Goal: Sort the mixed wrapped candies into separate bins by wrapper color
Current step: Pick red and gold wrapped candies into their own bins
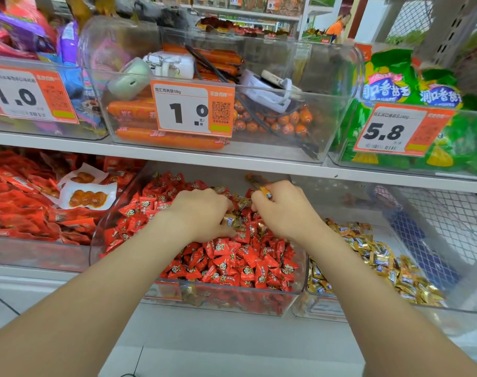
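Observation:
A clear bin [299, 270] on the lower shelf holds a heap of red-wrapped candies [231, 262] with gold-wrapped ones [244, 204] mixed in near the back. Both hands are down in that heap. My left hand [202, 210] has its fingers curled around a gold-wrapped candy [230, 221]. My right hand [280, 208] holds a gold candy [265, 192] between its curled fingers and thumb. To the right, a second clear bin [321, 308] contains only gold-wrapped candies [378, 259].
A bin of red snack packets [28, 202] stands at the left. The shelf above [177, 155] carries bins of orange sausages [155, 137], green bags [411, 85] and purple packets, with orange price tags. White wire mesh [446, 221] closes the right side.

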`<action>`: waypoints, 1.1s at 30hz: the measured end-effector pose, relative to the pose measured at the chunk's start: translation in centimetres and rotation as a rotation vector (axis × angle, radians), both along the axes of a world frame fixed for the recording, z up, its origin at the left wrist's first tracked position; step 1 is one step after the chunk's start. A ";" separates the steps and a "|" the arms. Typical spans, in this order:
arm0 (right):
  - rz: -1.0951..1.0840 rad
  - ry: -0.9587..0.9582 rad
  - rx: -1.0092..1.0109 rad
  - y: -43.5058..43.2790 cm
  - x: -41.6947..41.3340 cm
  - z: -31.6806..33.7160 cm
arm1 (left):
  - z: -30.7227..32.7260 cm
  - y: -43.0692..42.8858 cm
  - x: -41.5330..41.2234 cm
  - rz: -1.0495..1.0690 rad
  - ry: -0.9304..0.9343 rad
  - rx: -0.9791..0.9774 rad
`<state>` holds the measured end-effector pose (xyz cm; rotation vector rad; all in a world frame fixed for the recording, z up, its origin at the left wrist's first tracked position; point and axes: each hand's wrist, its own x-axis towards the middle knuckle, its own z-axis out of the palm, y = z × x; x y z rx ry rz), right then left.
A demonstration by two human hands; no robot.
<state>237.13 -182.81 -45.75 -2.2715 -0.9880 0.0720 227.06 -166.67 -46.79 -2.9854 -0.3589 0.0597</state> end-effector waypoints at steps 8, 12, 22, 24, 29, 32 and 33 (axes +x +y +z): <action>0.050 -0.069 -0.032 0.2 0.5 -0.9 | -0.2 1.7 -1.3 0.046 -0.160 -0.269; 0.140 -0.135 -0.183 0.5 0.9 -1.9 | 0.2 2.2 -2.3 0.031 -0.201 -0.335; 0.299 -0.269 -0.501 4.3 -0.8 -2.6 | 0.2 3.7 -4.3 0.051 -0.351 -0.356; 0.296 -0.279 -0.524 4.8 -0.4 -2.8 | 0.4 3.6 -4.2 0.066 -0.398 -0.323; 0.343 -0.277 -0.586 4.4 0.0 -2.9 | 1.1 2.7 -3.7 0.039 -0.238 -0.227; 0.313 -0.311 -0.500 4.4 0.2 -3.0 | 0.5 2.5 -3.3 0.050 -0.134 -0.194; 0.309 -0.319 -0.494 4.3 0.3 -3.0 | 0.5 2.4 -3.2 0.059 -0.135 -0.197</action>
